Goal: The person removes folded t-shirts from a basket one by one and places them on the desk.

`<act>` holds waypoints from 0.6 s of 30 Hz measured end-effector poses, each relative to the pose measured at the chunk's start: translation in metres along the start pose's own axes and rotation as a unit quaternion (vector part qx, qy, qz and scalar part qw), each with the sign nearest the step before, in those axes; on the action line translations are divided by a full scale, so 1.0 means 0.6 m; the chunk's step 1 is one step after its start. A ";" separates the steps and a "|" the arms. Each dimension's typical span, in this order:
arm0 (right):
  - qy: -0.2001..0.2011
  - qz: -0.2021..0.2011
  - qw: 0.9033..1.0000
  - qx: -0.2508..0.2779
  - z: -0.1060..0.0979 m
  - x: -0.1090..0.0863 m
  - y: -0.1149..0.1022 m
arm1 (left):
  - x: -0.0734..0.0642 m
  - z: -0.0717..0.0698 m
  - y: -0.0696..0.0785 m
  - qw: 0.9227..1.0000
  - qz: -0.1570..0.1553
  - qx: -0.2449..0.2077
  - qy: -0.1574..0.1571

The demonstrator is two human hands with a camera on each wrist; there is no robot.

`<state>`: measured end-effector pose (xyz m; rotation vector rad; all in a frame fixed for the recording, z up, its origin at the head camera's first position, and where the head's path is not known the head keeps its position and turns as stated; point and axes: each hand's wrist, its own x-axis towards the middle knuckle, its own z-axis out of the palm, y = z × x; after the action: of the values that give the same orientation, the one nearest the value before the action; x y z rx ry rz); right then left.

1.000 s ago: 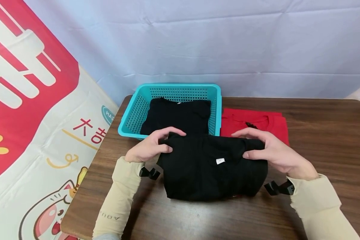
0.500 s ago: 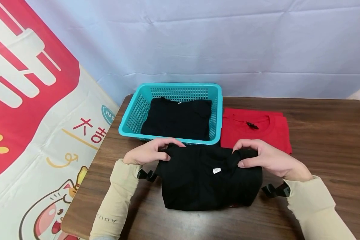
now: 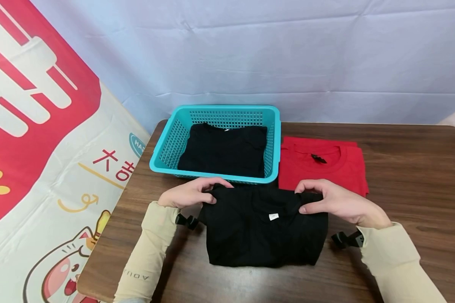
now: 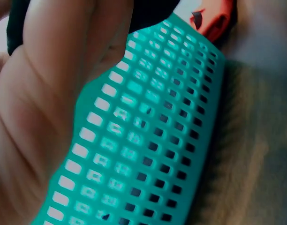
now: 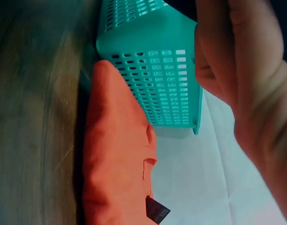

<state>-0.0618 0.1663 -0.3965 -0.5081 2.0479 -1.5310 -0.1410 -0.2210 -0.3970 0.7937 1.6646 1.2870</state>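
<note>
A folded black shirt with a small white neck label hangs between both hands, in front of the basket. My left hand pinches its upper left corner, thumb on the near side. At the upper right corner, near the collar, my right hand grips the cloth the same way. The turquoise basket stands just beyond, holding another folded black shirt. In both wrist views the hand is seen from close by, with only a dark scrap of the cloth showing.
Right of the basket lies a folded red shirt with a black neck label. Wooden table surface extends to the right. A pale cloth backdrop rises behind the table, and a printed banner hangs at the left.
Both hands have drawn the black shirt back toward the person, away from the basket's front rim, which now shows. In the last half second the shirt has barely moved.
</note>
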 end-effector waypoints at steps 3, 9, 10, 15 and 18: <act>0.005 0.000 1.000 -0.027 0.001 0.002 0.004 | 0.001 -0.003 -0.008 0.999 -0.011 0.030 0.019; -0.018 -0.017 0.997 -0.069 0.001 0.007 0.013 | 0.001 -0.003 -0.021 0.997 -0.024 0.073 0.011; -0.023 -0.020 0.997 -0.071 0.001 0.008 0.015 | 0.002 -0.003 -0.023 0.997 -0.029 0.074 0.010; -0.027 -0.026 0.995 -0.093 -0.003 0.010 0.022 | 0.004 -0.003 -0.029 0.995 -0.056 0.074 0.023; -0.027 -0.026 0.994 -0.105 -0.007 0.009 0.026 | 0.007 -0.004 -0.034 0.994 -0.069 0.075 0.033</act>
<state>-0.0682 0.1708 -0.4115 -0.6794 2.1807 -1.3230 -0.1444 -0.2235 -0.4172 0.7175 1.8512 1.1140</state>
